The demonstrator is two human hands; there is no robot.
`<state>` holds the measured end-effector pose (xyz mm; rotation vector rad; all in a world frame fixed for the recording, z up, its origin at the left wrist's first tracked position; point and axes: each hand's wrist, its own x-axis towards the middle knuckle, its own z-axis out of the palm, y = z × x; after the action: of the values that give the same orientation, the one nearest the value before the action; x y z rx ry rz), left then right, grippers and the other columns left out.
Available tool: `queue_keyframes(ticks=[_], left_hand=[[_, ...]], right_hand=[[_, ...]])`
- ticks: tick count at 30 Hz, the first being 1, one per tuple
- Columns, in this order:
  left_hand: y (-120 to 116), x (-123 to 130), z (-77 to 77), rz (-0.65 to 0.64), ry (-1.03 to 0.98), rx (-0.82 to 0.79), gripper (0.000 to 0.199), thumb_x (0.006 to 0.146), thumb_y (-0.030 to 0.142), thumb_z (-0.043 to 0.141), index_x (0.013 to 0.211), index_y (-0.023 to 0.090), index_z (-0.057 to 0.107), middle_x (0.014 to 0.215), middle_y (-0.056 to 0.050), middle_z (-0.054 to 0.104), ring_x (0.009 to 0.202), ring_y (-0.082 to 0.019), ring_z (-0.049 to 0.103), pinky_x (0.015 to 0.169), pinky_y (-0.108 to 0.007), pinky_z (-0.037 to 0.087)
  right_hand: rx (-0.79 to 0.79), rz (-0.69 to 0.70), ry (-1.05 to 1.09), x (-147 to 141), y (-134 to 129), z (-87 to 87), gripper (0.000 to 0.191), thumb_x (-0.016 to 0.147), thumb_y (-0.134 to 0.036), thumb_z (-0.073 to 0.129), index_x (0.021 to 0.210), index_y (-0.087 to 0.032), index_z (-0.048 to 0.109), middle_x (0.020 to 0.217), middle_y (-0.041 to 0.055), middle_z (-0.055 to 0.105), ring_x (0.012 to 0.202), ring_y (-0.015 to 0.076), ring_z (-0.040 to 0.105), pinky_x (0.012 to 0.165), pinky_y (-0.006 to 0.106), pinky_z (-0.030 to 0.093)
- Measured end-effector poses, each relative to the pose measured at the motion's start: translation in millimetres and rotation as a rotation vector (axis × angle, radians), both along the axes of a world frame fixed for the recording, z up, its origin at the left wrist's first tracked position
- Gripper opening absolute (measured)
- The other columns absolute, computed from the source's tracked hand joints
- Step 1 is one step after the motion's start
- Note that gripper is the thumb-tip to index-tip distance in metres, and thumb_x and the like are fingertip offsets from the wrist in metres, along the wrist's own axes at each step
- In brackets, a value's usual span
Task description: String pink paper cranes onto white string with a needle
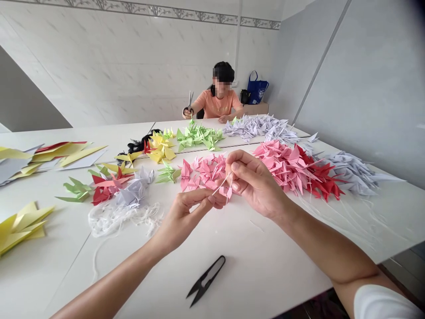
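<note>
The left hand (194, 207) and right hand (257, 184) pinch a thin white strand (221, 185) above the smooth white surface (259, 261), near pink folded-paper cranes (277, 160) and black U-shaped snips (198, 286).

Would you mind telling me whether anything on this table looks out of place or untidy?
The white thread at left looks untidy: it lies loosely tangled by the mixed-colour folded paper, one strand trailing toward the camera.

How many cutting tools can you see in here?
2: the black snips lie on the near part of the table, and the scissors, blades up, are in the hand of the person opposite. More could be hidden under the folded paper.
</note>
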<state>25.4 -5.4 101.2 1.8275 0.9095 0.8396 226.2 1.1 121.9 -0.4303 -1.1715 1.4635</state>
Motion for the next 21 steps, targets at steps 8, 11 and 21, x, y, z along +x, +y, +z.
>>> queue_keyframes(ticks=[8, 11, 21], left_hand=[[3.7, -7.0, -11.1, -0.048, 0.150, 0.009, 0.042, 0.104, 0.047, 0.041, 0.095, 0.016, 0.068, 0.061, 0.003, 0.047, 0.054, -0.010, 0.042, 0.053, -0.023, 0.035], [3.5, -14.4, -14.3, -0.059, 0.250, -0.002, 0.045, 0.104, 0.049, 0.038, 0.096, 0.017, 0.067, 0.057, 0.007, 0.031, 0.052, -0.010, 0.031, 0.051, -0.023, 0.027], [-5.8, -64.1, -51.4, 0.123, 0.402, -0.173, 0.048, 0.101, 0.059, 0.033, 0.085, 0.020, 0.056, 0.063, 0.006, 0.020, 0.058, -0.013, 0.021, 0.053, -0.025, 0.021]], right_hand=[[-0.033, 0.089, 0.100, -1.6, -0.5, -1.8, 0.005, 0.094, -0.024, 0.070, 0.096, -0.021, 0.066, 0.071, -0.0060, 0.048, 0.058, 0.0056, 0.041, 0.062, 0.018, 0.049], [-0.052, 0.057, 0.141, -1.1, 1.6, -0.5, 0.007, 0.091, -0.022, 0.072, 0.095, -0.021, 0.066, 0.069, -0.0066, 0.042, 0.057, 0.0062, 0.034, 0.054, 0.016, 0.040], [-0.006, -0.159, 0.130, 12.4, 10.9, 10.8, 0.021, 0.082, -0.026, 0.079, 0.094, -0.023, 0.061, 0.069, -0.0070, 0.036, 0.057, 0.0083, 0.029, 0.047, 0.018, 0.033]])
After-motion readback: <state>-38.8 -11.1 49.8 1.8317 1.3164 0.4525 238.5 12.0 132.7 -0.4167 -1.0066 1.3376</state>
